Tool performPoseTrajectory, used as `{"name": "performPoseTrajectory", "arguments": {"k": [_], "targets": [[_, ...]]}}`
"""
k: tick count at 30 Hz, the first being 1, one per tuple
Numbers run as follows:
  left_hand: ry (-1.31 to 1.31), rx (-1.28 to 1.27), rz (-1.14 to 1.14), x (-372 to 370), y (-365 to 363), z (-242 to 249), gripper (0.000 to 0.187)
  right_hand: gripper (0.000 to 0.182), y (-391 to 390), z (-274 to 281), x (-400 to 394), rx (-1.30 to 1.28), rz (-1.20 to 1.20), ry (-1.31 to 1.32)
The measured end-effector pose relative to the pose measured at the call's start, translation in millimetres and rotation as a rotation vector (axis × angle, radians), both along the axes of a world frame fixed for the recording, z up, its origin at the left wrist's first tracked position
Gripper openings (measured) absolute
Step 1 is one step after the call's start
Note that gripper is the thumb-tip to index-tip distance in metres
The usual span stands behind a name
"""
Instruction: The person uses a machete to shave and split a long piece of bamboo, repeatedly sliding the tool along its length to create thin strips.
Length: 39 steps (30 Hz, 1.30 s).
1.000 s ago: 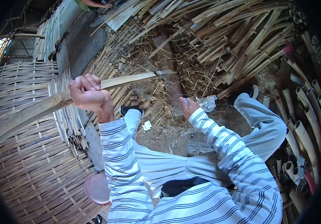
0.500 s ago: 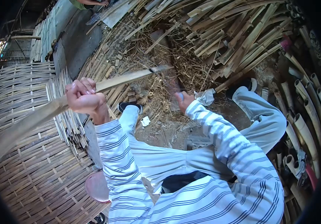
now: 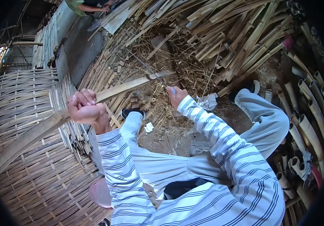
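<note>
My left hand [image 3: 87,109] is wrapped in a fist round a long split bamboo strip [image 3: 122,89]. The strip slants from the lower left up to the middle, its far end over the shavings, with a dark mark near that end. My right hand [image 3: 177,98] is closed, a bit of blue handle showing at the thumb. From this hand a thin dark blade, seemingly a knife [image 3: 141,63], runs up and left, crossing the strip near its far end. Most of the handle is hidden in the fingers.
Curly bamboo shavings [image 3: 192,71] cover the floor ahead. Split bamboo [image 3: 237,34] is heaped at upper right, with bamboo tubes [image 3: 310,132] along the right. A woven bamboo panel [image 3: 30,143] lies at left beside stacked thin strips [image 3: 73,132]. Another person's arm [image 3: 92,8] shows at the top.
My right hand has moved a little up and left, and the thin blade now shows across the strip. My left hand still grips the strip, which has shifted slightly.
</note>
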<state>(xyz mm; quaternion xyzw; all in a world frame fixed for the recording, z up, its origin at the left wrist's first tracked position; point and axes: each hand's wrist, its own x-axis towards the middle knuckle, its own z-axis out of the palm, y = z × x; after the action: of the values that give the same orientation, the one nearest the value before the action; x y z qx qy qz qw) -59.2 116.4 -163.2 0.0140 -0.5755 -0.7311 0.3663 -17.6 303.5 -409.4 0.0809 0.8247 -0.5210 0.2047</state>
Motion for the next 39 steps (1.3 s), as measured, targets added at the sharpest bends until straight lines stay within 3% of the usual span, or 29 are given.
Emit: {"name": "performPoseTrajectory", "arguments": {"k": [3,4,7,10,11,13,16,19,20,23,24,31,35,39], "targets": [[-0.020,-0.007,0.009,-4.1,3.0,2.7,0.027,0.049,-0.6,-5.4,26.2,-0.056,-0.038,0.041],[-0.017,-0.005,0.018,-6.1,5.1,4.9,0.027,0.048,-1.0,-30.3,34.1,0.159,0.165,0.197],[-0.005,0.032,0.035,-1.0,1.6,3.8,0.027,0.048,12.5,-27.9,28.4,0.133,0.027,0.009],[-0.036,0.010,0.037,-6.2,-2.4,3.6,0.027,0.048,24.9,27.2,39.1,0.036,-0.079,0.142],[-0.032,0.015,0.033,-7.5,-2.9,3.3,0.028,0.049,22.8,31.5,47.1,-0.012,-0.172,0.303],[-0.034,0.018,0.016,-7.8,-2.4,3.4,0.028,0.049,22.9,23.0,62.3,-0.010,-0.194,0.311],[-0.064,0.015,0.081,-5.1,12.0,7.6,0.034,0.042,33.4,-24.1,72.0,0.255,-0.067,0.121],[-0.038,-0.039,0.067,-8.9,12.1,4.7,0.034,0.044,36.8,20.5,66.2,0.239,-0.057,0.122],[-0.065,-0.018,0.049,-8.3,16.4,6.8,0.033,0.047,36.4,36.9,66.1,0.066,-0.103,0.114],[-0.013,0.031,-0.006,-11.9,21.3,5.3,0.028,0.055,31.8,27.2,73.5,0.084,-0.056,0.104],[-0.045,0.000,0.033,-11.2,28.1,9.2,0.027,0.054,28.5,12.6,69.8,0.270,0.019,-0.006],[-0.070,-0.062,0.084,-12.3,15.4,7.7,0.031,0.052,34.2,24.2,66.4,-0.035,-0.073,0.169],[-0.021,-0.027,0.071,-9.1,13.4,7.3,0.029,0.046,29.0,-36.4,72.7,0.164,-0.103,0.151],[-0.045,-0.079,0.103,-11.6,6.9,1.9,0.030,0.051,28.1,26.2,68.0,-0.023,-0.114,0.152]]}}
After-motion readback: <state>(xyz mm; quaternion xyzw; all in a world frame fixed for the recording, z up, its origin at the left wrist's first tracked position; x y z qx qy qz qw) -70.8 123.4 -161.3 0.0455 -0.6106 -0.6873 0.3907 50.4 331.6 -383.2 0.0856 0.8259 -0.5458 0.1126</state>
